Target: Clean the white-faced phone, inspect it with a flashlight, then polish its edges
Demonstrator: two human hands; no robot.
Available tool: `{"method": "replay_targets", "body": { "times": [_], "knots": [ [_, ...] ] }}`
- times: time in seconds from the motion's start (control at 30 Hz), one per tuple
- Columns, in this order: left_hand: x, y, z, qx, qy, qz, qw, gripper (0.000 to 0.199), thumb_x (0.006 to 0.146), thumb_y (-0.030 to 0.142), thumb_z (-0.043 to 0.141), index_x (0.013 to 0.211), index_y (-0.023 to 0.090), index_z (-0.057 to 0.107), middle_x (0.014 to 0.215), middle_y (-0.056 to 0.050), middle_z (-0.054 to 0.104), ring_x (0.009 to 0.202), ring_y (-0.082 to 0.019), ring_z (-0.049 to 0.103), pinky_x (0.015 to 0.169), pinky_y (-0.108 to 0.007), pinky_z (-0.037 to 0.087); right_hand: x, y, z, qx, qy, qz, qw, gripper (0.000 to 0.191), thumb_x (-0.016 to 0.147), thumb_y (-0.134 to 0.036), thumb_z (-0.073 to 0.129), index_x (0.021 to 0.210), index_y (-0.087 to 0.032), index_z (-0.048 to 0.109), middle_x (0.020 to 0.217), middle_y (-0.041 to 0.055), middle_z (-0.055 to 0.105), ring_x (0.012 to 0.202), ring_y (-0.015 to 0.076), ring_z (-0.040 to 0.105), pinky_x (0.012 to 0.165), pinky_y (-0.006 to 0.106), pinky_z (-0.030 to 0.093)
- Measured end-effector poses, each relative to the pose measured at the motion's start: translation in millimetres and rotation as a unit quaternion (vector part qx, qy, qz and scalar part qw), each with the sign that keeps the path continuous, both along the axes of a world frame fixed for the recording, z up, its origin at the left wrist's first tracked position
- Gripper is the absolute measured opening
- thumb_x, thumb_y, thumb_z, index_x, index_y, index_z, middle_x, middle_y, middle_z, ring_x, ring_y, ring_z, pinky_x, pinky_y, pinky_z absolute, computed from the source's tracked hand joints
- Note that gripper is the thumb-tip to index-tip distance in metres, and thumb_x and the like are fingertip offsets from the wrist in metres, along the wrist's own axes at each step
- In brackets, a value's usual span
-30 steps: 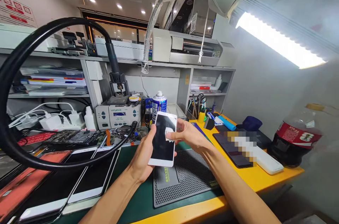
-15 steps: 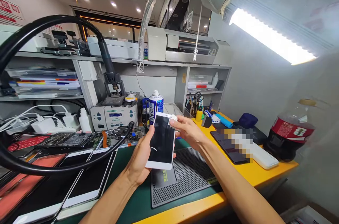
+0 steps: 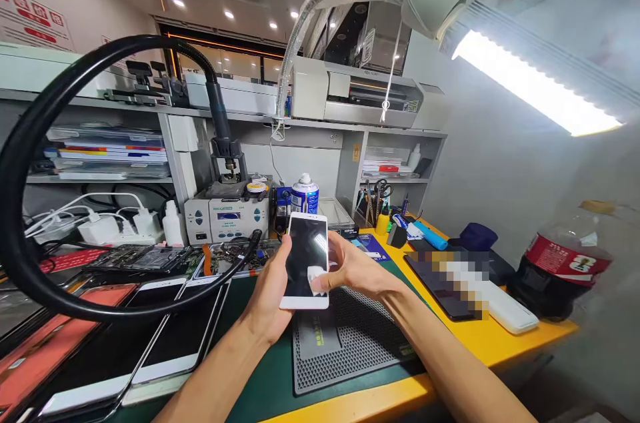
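The phone [image 3: 303, 249] lies gripped in the left hand [image 3: 269, 293]; right hand [image 3: 353, 267] holds a wipe [image 3: 313, 272] against its front.

You are in what looks like a phone-repair workshop; phones [image 3: 167, 343] line your counter's [image 3: 477, 339] left edge, with bare circuit boards [image 3: 155, 257] behind them; a grey station with a small display [image 3: 227, 221] stands at the back edge; scissors [image 3: 384, 188] and upright tools sit farther right along it.

Grey station [image 3: 227, 219] reads "QUICK LEAD FREE"; characters on red-and-white wall sign [image 3: 35, 17] unclear
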State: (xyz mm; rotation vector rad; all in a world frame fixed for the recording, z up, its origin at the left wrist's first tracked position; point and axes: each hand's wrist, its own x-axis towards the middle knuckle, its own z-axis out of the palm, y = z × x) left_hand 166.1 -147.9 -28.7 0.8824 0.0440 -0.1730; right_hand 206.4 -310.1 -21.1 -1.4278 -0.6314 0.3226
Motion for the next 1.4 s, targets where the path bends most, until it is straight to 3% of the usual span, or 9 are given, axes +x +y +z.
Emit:
{"method": "replay_targets", "body": {
  "times": [0.13, 0.33, 0.5, 0.7, 0.83, 0.97, 1.13, 1.27, 1.4],
  "knots": [
    [-5.7, -6.2, -0.6, 0.04, 0.006, -0.048, 0.998, 0.049, 0.096, 0.052, 0.054, 0.116, 0.01, 0.068, 0.09, -0.016, 0.075, 0.071, -0.027, 0.072, 0.069, -0.049, 0.063, 14.0, -1.5, -4.1, 0.036, 0.038, -0.13, 0.99, 0.04, 0.069, -0.044, 0.087, 0.092, -0.015, 0.071, 0.083, 0.0036, 0.07, 0.07, 0.0161, 0.061, 0.068, 0.029, 0.046],
    [-10.2, -9.7, -3.6, 0.078, -0.036, -0.088, 0.992, 0.053, 0.096, 0.054, 0.051, 0.121, 0.01, 0.067, 0.09, -0.017, 0.075, 0.069, -0.029, 0.072, 0.066, -0.046, 0.062, 17.5, -4.6, -3.6, 0.031, 0.063, -0.18, 0.981, 0.048, 0.081, -0.062, 0.071, 0.085, -0.014, 0.072, 0.077, 0.0038, 0.068, 0.065, 0.0144, 0.057, 0.063, 0.028, 0.042],
    [-2.7, -4.2, -2.5, 0.033, -0.015, -0.044, 0.998, 0.048, 0.098, 0.05, 0.051, 0.121, 0.011, 0.068, 0.101, -0.016, 0.075, 0.076, -0.027, 0.073, 0.071, -0.046, 0.063, 0.3, 5.3, 0.1, 0.004, 0.062, -0.093, 0.994, 0.044, 0.065, -0.037, 0.09, 0.099, -0.02, 0.068, 0.082, -0.0009, 0.067, 0.069, 0.0145, 0.058, 0.06, 0.026, 0.044],
    [4.2, 1.7, -2.4, -0.061, -0.022, -0.056, 0.996, 0.044, 0.1, 0.046, 0.05, 0.124, 0.014, 0.068, 0.117, -0.014, 0.073, 0.097, -0.025, 0.072, 0.085, -0.037, 0.061, -12.1, 15.4, -2.9, 0.01, 0.033, -0.015, 0.999, 0.064, 0.057, -0.016, 0.091, 0.112, -0.024, 0.06, 0.093, -0.003, 0.069, 0.082, 0.0151, 0.063, 0.073, 0.027, 0.052],
    [0.8, -0.4, -3.1, -0.06, -0.033, -0.103, 0.992, 0.045, 0.1, 0.048, 0.047, 0.125, 0.017, 0.067, 0.115, -0.014, 0.074, 0.097, -0.029, 0.072, 0.086, -0.049, 0.06, -4.1, 10.3, -2.5, -0.003, 0.019, -0.076, 0.997, 0.036, 0.069, -0.04, 0.087, 0.085, -0.017, 0.065, 0.074, -0.0012, 0.064, 0.06, 0.0111, 0.055, 0.052, 0.021, 0.04],
    [-4.3, -4.4, -4.7, -0.016, -0.025, -0.129, 0.991, 0.053, 0.099, 0.054, 0.045, 0.122, 0.013, 0.069, 0.107, -0.016, 0.075, 0.089, -0.03, 0.073, 0.082, -0.048, 0.06, 5.0, 4.0, -2.5, -0.028, 0.044, -0.162, 0.985, 0.055, 0.078, -0.065, 0.071, 0.06, -0.016, 0.057, 0.056, -0.0003, 0.053, 0.046, 0.0087, 0.042, 0.042, 0.023, 0.027],
    [-8.4, -7.0, -6.5, 0.047, -0.028, -0.165, 0.985, 0.067, 0.097, 0.063, 0.041, 0.126, 0.009, 0.067, 0.096, -0.018, 0.075, 0.08, -0.028, 0.073, 0.074, -0.037, 0.059, 10.0, 2.4, -3.6, -0.023, 0.076, -0.248, 0.965, 0.064, 0.076, -0.076, 0.065, 0.066, -0.013, 0.065, 0.065, 0.0052, 0.061, 0.055, 0.0119, 0.052, 0.047, 0.023, 0.034],
    [-7.1, -5.7, -6.3, 0.036, -0.021, -0.162, 0.986, 0.062, 0.098, 0.06, 0.042, 0.122, 0.009, 0.069, 0.101, -0.018, 0.075, 0.084, -0.028, 0.073, 0.078, -0.04, 0.059, 5.5, 4.8, -2.1, -0.036, 0.079, -0.203, 0.975, 0.058, 0.078, -0.072, 0.067, 0.073, -0.014, 0.067, 0.067, 0.0039, 0.062, 0.052, 0.0112, 0.051, 0.043, 0.022, 0.033],
    [-2.8, -2.8, -3.1, -0.029, -0.022, -0.126, 0.991, 0.047, 0.101, 0.049, 0.043, 0.119, 0.014, 0.069, 0.101, -0.013, 0.075, 0.085, -0.026, 0.072, 0.079, -0.042, 0.06, -1.0, 9.4, -4.6, -0.08, 0.057, -0.088, 0.991, 0.041, 0.069, -0.051, 0.085, 0.088, -0.018, 0.068, 0.075, 0.0004, 0.066, 0.06, 0.013, 0.056, 0.044, 0.021, 0.038]
  ]
}}
